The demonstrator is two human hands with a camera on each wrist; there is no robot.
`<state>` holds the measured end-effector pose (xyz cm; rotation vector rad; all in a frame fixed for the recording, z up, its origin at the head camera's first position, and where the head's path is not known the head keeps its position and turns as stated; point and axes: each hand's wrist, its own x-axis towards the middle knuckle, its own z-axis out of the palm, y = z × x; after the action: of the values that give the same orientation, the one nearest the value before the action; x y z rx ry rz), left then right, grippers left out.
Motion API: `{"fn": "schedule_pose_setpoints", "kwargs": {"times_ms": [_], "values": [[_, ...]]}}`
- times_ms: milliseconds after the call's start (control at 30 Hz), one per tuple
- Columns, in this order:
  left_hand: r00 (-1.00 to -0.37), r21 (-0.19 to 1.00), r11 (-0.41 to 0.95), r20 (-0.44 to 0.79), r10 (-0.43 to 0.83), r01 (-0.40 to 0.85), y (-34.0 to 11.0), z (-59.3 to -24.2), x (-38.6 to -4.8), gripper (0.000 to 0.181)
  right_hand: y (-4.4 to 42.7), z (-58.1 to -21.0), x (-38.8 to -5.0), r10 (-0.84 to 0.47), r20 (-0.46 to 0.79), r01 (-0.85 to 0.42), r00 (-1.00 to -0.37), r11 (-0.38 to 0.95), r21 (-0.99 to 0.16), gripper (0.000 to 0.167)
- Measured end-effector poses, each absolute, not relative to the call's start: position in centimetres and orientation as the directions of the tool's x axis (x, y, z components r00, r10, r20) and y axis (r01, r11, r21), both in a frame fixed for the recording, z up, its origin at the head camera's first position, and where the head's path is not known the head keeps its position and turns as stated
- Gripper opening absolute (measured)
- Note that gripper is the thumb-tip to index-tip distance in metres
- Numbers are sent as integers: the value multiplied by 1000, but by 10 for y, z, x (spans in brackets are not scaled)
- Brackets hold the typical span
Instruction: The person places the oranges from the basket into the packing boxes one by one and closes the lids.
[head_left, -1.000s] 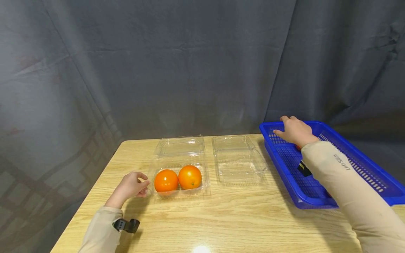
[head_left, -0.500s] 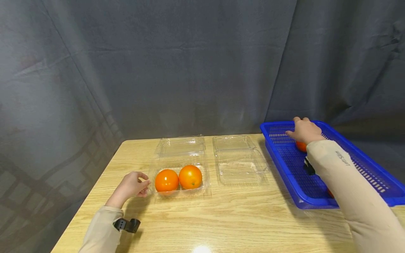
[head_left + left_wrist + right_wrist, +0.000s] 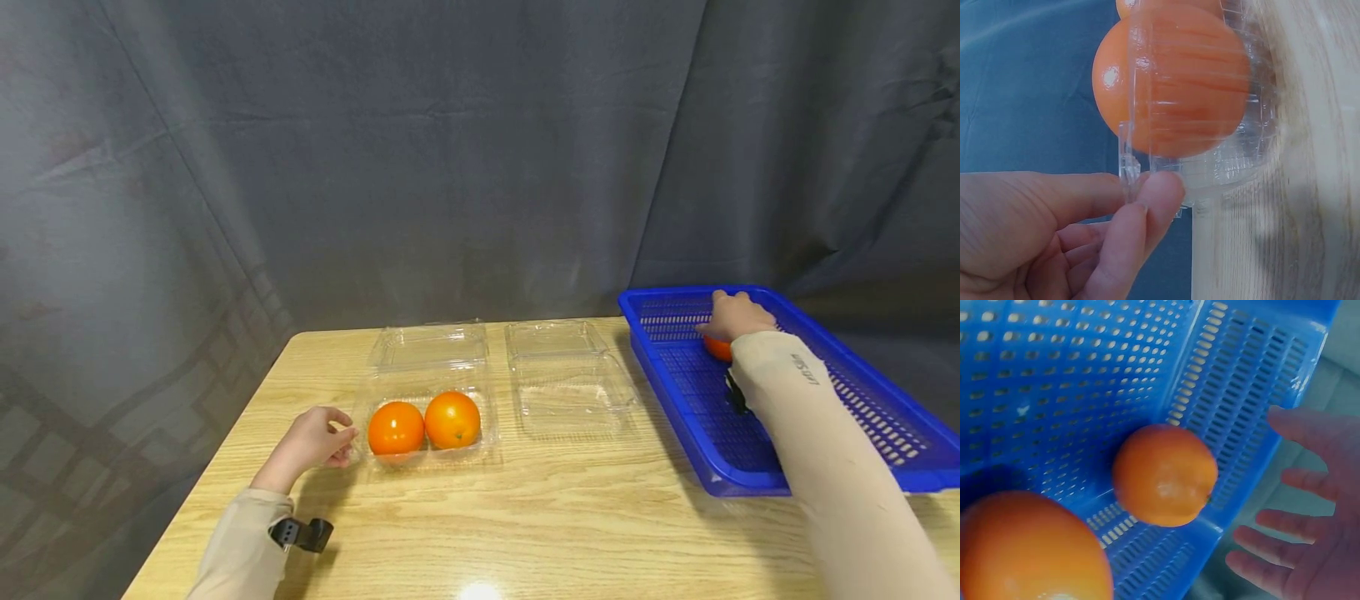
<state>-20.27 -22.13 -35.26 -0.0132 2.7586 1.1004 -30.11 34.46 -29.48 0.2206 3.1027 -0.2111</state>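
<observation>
At the left of the head view, my left hand [image 3: 315,440] pinches the side edge of a clear plastic clamshell container [image 3: 429,350], its lid lying back. Two oranges sit side by side in the container: a left orange [image 3: 396,428] and a right orange [image 3: 452,420]. The left wrist view has thumb and fingers on the rim, beside the nearest orange [image 3: 1179,81]. My right hand [image 3: 741,315] is over the blue basket [image 3: 670,408], above an orange [image 3: 717,348] that it partly hides. Its fingers are spread in the right wrist view, apart from the corner orange [image 3: 1165,475].
A second clear clamshell container [image 3: 570,392] lies open between the first one and the basket. Another orange [image 3: 1032,550] is nearer the camera in the right wrist view. A dark curtain [image 3: 450,167] hangs behind the wooden table [image 3: 525,525].
My right hand has moved right and then lower, over the orange at the basket's far end. My left hand and the containers have stayed in place.
</observation>
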Motion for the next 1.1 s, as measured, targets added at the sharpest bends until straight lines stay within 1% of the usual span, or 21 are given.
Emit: {"fn": "schedule_pose_setpoints", "kwargs": {"times_ms": [233, 367, 433, 600, 833, 967, 1100], "values": [[-985, 680, 729, -165, 45, -81, -221, -353, -203, 32, 357, -300, -301, 94, -98, 107, -991, 984, -142, 73], [-985, 679, 730, -169, 42, -85, -221, -353, -202, 33, 363, -305, -301, 95, -154, 121, -984, 978, -171, 76], [-984, 678, 729, -171, 40, -88, -221, -353, -202, 33, 366, -307, -300, 94, -165, 124, -982, 975, -184, 75], [-984, 684, 724, -175, 40, -92, -220, -353, -202, 34, 371, -311, -300, 86, -180, 123, -980, 972, -201, 74], [-983, 684, 724, -179, 49, -89, -219, -353, -203, 34, 377, -317, -303, 91, -203, 135, -975, 967, -217, 78], [-984, 688, 721, -168, 57, -76, -219, -352, -204, 34, 381, -319, -303, 74, -198, 115, -977, 972, -206, 77], [-985, 684, 727, -158, 65, -62, -219, -350, -204, 34, 384, -321, -305, 57, -184, 94, -981, 975, -200, 71]]}}
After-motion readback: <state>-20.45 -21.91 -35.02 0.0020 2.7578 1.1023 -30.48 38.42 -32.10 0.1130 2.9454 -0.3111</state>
